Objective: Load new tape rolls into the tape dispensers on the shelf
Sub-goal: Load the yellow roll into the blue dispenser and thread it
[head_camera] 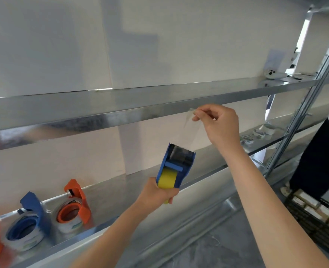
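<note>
- The left hand (157, 194) is wrapped round the rear of the blue dispenser (176, 163), its fingers curled over the yellow roll (167, 177) seated inside. The dispenser is held in the air just out from the front edge of the lower shelf (208, 176), about midway along it, and touches nothing else.
- The right hand (219, 124) pinches the free end of the tape strip (191, 130) between thumb and fingertip, with the other fingers curled in. It is level with the front lip of the upper shelf (121, 115).
- The dispenser's long axis runs from the left hand up and away to the right, toothed blade end uppermost. The see-through strip carries on along much the same line, from the blade to the pinch.
- The pinch therefore lies above and to the right of the blade, well apart from it, and the strip looks drawn fairly straight between them.
- The roll appears seated and threaded. The next move probably brings the strip down across the teeth. That falls to the right hand, the only one on the tape, while the left holds the body steady.
- Pulled off-axis, the strip could fold and stick to itself.
- At the left end of the lower shelf stand a shelved blue dispenser (28, 219) and an orange dispenser (74, 206), each holding a roll.
- Loose tape rolls (256, 134) lie towards the right end.
</note>
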{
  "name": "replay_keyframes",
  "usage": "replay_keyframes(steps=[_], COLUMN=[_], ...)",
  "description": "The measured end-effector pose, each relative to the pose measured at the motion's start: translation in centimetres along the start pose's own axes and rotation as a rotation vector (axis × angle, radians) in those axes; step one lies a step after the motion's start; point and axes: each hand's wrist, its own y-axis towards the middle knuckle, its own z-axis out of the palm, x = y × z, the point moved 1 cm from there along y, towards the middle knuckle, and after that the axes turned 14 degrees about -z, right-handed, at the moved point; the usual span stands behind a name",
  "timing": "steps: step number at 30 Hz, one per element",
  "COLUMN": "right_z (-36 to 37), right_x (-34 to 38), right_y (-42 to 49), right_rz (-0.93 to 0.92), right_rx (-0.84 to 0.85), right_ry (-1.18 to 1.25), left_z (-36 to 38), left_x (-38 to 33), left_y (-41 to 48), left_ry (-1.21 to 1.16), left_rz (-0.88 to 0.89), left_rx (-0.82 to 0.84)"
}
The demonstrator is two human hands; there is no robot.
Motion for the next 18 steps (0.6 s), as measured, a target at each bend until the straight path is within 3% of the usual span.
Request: replay_keyframes(steps=[5, 10, 15, 18], right_z=[-1.2, 0.5, 1.8, 2.4], right_x=[-2.7, -3.6, -3.7, -4.1], right_y=[0.8, -0.6, -1.4, -1.9], right_rz=[0.176, 0.270, 0.363, 0.512], right_rx=[-0.029, 0.176, 0.320, 0.364], right_ry=[0.083, 0.297, 0.298, 0.546], left_z=[-0.7, -0.2, -0.5, -0.8], left_x=[-1.9, -5.8, -6.7, -6.4], left_y=[-1.8, -3.9, -4.3, -4.2], left_ry=[-0.014, -0.120, -0.155, -0.177], left_rz=[0.177, 0.313, 0.334, 0.335], left_rx=[0.005, -0.007, -0.057, -0.071])
